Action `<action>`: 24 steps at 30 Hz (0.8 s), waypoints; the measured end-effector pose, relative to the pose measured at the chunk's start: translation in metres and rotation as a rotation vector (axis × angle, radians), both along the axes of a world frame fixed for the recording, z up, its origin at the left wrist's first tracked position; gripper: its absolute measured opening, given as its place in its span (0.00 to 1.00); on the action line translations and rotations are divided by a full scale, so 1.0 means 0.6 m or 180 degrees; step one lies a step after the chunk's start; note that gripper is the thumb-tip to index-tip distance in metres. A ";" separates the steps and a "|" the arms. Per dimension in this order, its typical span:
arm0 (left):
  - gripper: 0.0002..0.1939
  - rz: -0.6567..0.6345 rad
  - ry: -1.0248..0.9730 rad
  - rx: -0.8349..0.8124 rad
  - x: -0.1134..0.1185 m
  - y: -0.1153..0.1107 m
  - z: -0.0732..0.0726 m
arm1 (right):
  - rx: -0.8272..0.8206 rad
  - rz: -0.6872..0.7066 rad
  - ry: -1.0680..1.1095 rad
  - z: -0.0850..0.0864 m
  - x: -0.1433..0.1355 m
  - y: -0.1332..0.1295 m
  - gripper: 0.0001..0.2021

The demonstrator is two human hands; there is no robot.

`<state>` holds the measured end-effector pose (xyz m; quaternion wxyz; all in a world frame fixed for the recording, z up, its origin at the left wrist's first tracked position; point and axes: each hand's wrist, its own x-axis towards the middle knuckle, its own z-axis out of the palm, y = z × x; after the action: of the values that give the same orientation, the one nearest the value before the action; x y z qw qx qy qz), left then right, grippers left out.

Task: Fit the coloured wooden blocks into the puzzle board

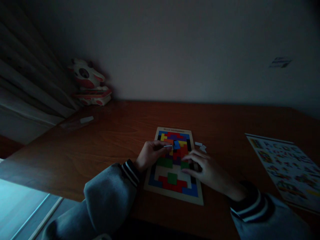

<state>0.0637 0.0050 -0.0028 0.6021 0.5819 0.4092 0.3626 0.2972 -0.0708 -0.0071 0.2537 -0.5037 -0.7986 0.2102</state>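
One thin, pale-edged piece (168, 146) sits pinched in our inward-bent left hand (148, 154); our right hand (206, 165) curves loosely, fingers parted; beneath both lies the flat, rectangular, multicoloured puzzle board (162, 171).

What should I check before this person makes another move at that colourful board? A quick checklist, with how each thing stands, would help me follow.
1. Puzzle board resting on the table: ok.
2. Left hand gripping the pale-edged piece: ok, pinched at the fingertips.
3. Right hand free: ok, fingers apart, nothing seen held.
4. Board filled: not ok, a pale patch shows in its lower half.
5. Blue piece beside the left fingertips lying flat: cannot tell.
6. Good light: not ok, the scene is dim.
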 end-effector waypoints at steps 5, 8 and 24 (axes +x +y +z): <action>0.14 -0.0035 -0.0018 0.0020 0.000 -0.001 0.002 | -0.0040 0.0070 0.0033 0.016 -0.019 -0.007 0.11; 0.14 -0.0082 -0.0046 0.0044 -0.001 -0.001 0.000 | 0.0070 0.0218 -0.0113 0.019 -0.041 -0.016 0.16; 0.13 -0.0154 -0.0068 0.0011 -0.001 0.003 -0.006 | 0.0070 0.0294 -0.0251 0.017 -0.044 -0.025 0.16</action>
<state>0.0632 0.0069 -0.0065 0.6140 0.5888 0.3879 0.3548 0.2707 -0.0855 0.0031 0.2174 -0.4714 -0.8327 0.1929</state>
